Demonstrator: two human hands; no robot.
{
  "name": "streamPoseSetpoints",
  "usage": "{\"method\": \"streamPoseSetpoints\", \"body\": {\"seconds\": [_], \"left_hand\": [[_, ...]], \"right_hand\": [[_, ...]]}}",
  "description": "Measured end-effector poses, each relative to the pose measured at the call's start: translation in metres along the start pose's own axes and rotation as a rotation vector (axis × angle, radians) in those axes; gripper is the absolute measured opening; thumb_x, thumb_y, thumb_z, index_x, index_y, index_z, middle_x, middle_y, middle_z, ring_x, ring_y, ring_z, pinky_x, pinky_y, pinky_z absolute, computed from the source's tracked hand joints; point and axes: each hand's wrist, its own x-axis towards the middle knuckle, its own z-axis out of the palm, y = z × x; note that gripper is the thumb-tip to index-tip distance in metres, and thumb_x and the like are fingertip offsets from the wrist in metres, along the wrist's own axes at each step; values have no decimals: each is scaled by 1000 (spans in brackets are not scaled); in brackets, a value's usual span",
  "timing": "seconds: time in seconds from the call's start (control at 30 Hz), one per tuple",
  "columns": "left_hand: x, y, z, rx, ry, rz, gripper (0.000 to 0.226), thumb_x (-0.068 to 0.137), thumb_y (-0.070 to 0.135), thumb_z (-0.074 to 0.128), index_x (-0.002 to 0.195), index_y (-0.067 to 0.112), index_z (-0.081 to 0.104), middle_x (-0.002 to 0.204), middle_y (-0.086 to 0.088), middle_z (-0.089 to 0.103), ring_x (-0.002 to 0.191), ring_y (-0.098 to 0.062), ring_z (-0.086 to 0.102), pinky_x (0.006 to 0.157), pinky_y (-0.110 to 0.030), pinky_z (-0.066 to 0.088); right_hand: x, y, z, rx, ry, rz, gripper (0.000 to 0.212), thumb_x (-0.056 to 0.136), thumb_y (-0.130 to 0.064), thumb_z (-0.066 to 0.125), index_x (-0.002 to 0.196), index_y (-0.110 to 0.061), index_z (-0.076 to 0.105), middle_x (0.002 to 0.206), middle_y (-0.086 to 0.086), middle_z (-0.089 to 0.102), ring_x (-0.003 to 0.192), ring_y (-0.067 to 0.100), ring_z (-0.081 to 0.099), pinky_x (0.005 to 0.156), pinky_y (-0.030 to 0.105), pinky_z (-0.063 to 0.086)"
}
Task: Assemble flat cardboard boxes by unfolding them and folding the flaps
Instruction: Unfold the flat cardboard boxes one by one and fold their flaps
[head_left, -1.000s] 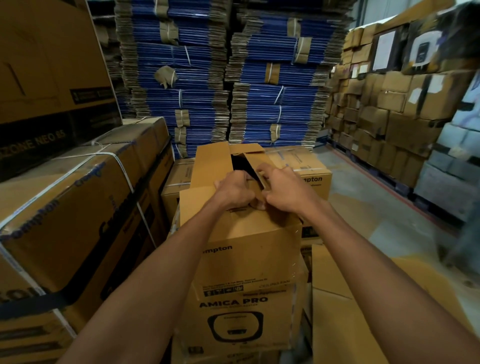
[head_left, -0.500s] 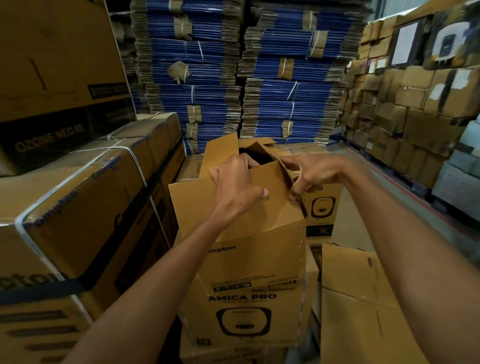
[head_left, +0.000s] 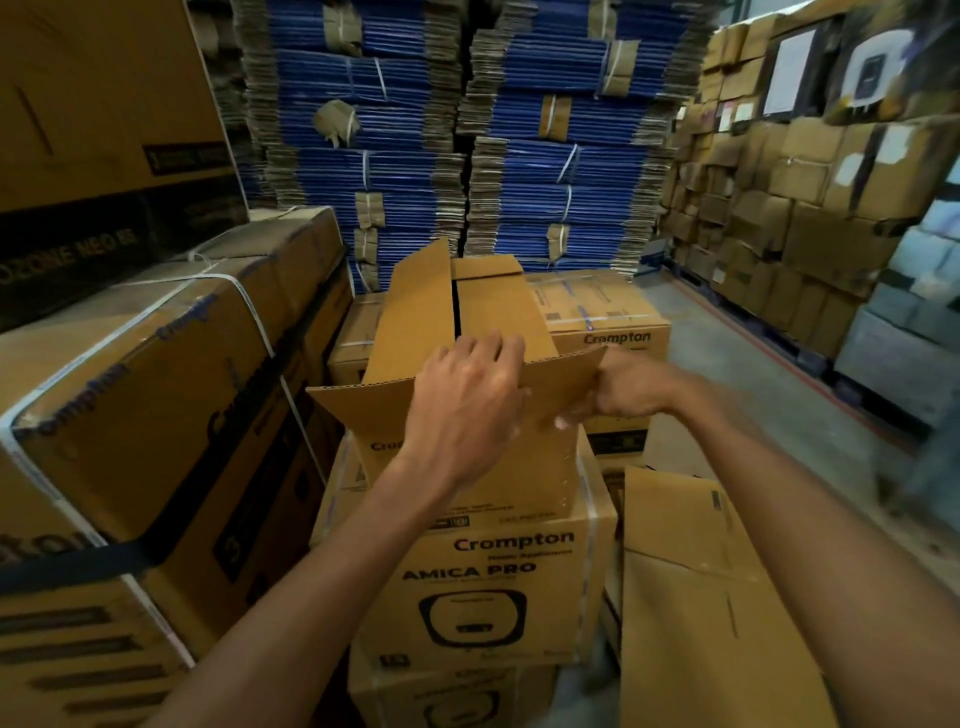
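I work on a brown cardboard box (head_left: 467, 478) that stands in the middle, on top of a stack of printed boxes (head_left: 498, 577) with the words "Crompton" and "AMICA PRO". The box is open on top. Its left flap (head_left: 415, 306) stands up and leans a little outward. The right flap (head_left: 511, 312) is folded down over the opening, with a dark narrow gap between them. The near flap (head_left: 363, 410) rises toward me and shows its wavy cut edge.

My left hand (head_left: 467, 400) lies on the near flap, with the fingers curled close together over its top edge. My right hand (head_left: 626, 389) grips the right corner of the same flap. It is blurred and partly hidden behind the cardboard, but the fingers look curled. A flat cardboard sheet (head_left: 696, 597) lies near on the right.
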Motion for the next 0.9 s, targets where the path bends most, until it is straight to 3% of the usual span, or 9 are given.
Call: {"method": "streamPoseSetpoints", "body": {"seconds": [0.13,0.2,0.27,0.33,0.43,0.57,0.67,0.8,0.9], "left_hand": [[6,-12,-34,-107,-473,-81,55,95,69,44,109,20,64,88,7,65,75,-11,61,66,-23,47],[13,-24,-54,-428,-721,-236,69,90,76,31,104,22,72,89,10,67,79,-9,64,73,-24,53],[22,-44,-61,-584,-798,-348,73,92,74,30,105,20,77,102,8,72,93,-8,68,89,-31,56],[27,-65,-46,-396,-760,-314,57,97,66,43,113,21,75,115,-1,72,105,-17,66,96,-41,54],[22,-85,-13,-103,-772,-188,54,92,57,64,139,33,53,150,-2,40,135,-28,39,112,-52,37],[4,-98,19,-192,-760,-259,69,93,56,63,151,38,31,160,-2,20,141,-34,35,113,-55,39],[-7,-107,29,-198,-592,-407,56,100,57,49,148,32,35,148,-9,43,124,-33,54,102,-53,49],[-11,-121,23,-220,-424,-551,40,107,48,35,131,17,49,92,-9,65,73,-24,65,71,-47,60],[-6,-131,14,-274,-476,-676,42,110,39,31,113,6,58,85,-11,63,71,-27,64,66,-44,57]], "right_hand": [[-9,11,33,64,180,-148,28,92,-31,72,103,-53,58,110,-17,64,104,11,62,93,46,55],[-15,15,44,63,220,-167,30,97,-24,67,120,-43,66,124,-15,66,117,10,62,102,44,51],[-17,24,52,-57,274,-222,40,99,-19,64,135,-35,62,145,-11,56,138,12,49,114,44,41],[-19,32,56,-155,304,-323,52,94,-5,68,139,-31,60,149,-6,53,142,15,45,115,48,41],[-23,43,64,-338,335,-356,77,85,-3,77,149,-33,47,158,-4,41,147,14,34,111,52,45],[-26,52,83,-491,355,-272,118,73,16,76,157,-44,20,166,-15,18,153,7,14,85,48,60],[-28,48,76,-421,349,-270,118,70,24,70,157,-45,27,166,-17,18,153,4,12,98,49,54],[-35,20,46,-165,154,-205,82,84,19,58,148,-31,48,162,-10,30,152,7,22,124,45,23],[-36,5,14,-29,93,-129,70,87,22,45,130,-30,64,150,-8,51,139,3,44,116,38,40]]}}
